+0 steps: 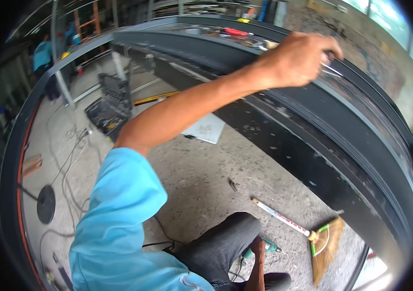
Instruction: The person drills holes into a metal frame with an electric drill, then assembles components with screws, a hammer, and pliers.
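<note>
My left hand (301,60) reaches out over the dark metal frame (357,121) at the upper right, its fingers curled in a pinch. A dark bit shows between the fingertips, too small to name, with a thin shiny strip (331,71) just below. Down at the bottom, beside my knee, my right hand (257,247) is closed round a green power drill (270,246), partly hidden by the hand and leg. A red-handled tool (235,32) and small loose items lie in the frame's channel, left of my left hand.
A broom (325,247) lies on the concrete floor at the lower right. An open toolbox (107,114), a white board (206,128) and loose cables (73,165) are at the left and centre. Another person (43,56) is at the far upper left.
</note>
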`<action>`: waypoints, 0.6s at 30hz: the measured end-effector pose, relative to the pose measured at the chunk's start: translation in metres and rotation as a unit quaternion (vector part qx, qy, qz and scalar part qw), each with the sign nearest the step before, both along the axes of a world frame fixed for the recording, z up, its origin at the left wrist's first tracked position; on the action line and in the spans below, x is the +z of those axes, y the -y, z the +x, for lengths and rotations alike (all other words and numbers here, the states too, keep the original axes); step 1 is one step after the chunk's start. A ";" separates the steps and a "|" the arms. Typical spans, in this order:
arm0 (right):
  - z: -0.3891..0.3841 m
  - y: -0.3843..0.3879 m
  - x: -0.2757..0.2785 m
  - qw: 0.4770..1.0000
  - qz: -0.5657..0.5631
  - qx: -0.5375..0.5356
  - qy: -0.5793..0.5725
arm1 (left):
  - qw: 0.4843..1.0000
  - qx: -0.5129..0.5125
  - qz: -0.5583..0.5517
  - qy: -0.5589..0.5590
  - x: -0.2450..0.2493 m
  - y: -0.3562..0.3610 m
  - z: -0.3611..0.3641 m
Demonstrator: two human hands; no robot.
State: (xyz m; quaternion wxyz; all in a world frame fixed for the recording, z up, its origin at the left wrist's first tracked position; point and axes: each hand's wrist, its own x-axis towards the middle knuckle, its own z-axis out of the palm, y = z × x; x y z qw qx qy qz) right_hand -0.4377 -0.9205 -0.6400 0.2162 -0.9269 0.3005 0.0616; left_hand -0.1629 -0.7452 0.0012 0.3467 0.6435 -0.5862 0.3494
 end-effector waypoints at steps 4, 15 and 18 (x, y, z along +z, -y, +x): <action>-0.014 -0.015 0.236 0.978 0.050 0.193 0.056 | 0.997 -0.013 0.013 -0.080 0.006 0.005 -0.011; -0.003 -0.005 0.598 0.656 -0.168 0.031 0.735 | 0.992 0.016 -0.111 0.062 -0.001 0.004 -0.021; 0.047 0.002 0.615 0.681 -0.201 0.170 0.683 | 0.975 0.000 -0.112 0.194 -0.010 0.008 -0.012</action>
